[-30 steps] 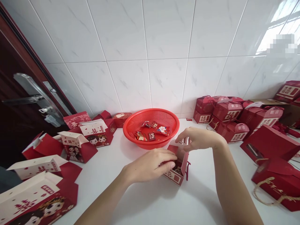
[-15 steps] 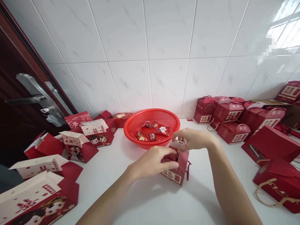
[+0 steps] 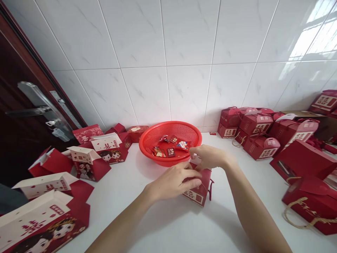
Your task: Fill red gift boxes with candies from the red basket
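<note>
A small red box (image 3: 196, 195) with a pale printed label stands on the white table, a dark red cord loop at its right side. My left hand (image 3: 176, 181) lies over the near left part of its top, fingers on the flaps. At the far side of the top, my right hand (image 3: 207, 157) has its fingers bent round a pale-edged flap. The fingers partly hide the box's top and its inside. Just behind the box, a red plastic basket (image 3: 151, 154) holds several wrapped sweets (image 3: 182, 145).
Open red and cream boxes (image 3: 59, 203) stand along the left. Closed red boxes (image 3: 256, 124) are stacked at the right, with a rope-handled box (image 3: 313, 202) nearer. Behind is a tiled wall; a door handle (image 3: 39, 105) is at the far left.
The box's top flaps have come closer together under my hands. My right hand has shifted slightly left, and my left fingers lie further over the top.
</note>
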`<state>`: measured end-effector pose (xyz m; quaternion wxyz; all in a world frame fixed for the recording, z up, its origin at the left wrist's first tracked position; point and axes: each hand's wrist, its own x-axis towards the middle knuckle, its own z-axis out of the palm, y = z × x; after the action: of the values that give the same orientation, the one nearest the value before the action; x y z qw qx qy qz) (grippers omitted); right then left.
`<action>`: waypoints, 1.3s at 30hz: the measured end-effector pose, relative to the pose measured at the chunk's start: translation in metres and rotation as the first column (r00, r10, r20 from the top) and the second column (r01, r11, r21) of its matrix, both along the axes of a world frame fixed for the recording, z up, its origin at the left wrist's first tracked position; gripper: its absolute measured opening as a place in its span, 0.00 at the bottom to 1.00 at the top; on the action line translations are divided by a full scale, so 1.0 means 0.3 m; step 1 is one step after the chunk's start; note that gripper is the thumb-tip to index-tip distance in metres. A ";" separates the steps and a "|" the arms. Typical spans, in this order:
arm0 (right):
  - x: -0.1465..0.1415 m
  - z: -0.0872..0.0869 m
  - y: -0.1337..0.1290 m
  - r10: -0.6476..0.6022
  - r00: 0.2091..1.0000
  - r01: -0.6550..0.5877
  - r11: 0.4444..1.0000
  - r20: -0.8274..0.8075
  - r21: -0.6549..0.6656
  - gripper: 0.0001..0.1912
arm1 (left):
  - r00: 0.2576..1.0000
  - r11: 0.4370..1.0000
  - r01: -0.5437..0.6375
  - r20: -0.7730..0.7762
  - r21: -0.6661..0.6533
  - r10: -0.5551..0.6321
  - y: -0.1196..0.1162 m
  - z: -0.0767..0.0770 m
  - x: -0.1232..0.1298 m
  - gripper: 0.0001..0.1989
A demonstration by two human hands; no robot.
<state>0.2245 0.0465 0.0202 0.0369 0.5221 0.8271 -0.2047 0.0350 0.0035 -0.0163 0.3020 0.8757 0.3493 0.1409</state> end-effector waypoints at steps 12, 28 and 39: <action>0.056 0.043 -0.030 0.097 0.985 -0.089 0.994 -0.141 0.063 0.10 | 0.986 0.979 -0.162 -0.021 0.123 0.166 -0.006 -0.059 0.044 0.14; 0.031 0.038 -0.040 0.211 0.972 -0.218 0.974 -0.106 -0.061 0.11 | 0.970 0.978 -0.207 0.120 -0.031 0.210 0.012 -0.097 0.049 0.13; 0.248 0.070 -0.043 0.010 0.966 0.009 0.997 -0.258 0.074 0.21 | 0.963 0.962 -0.267 -0.044 -0.054 0.265 -0.004 -0.080 0.041 0.15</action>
<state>0.2988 0.0335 0.0413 -0.0907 0.4917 0.8321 -0.2401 0.0472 0.0024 -0.0404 0.2997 0.8140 0.4731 0.1540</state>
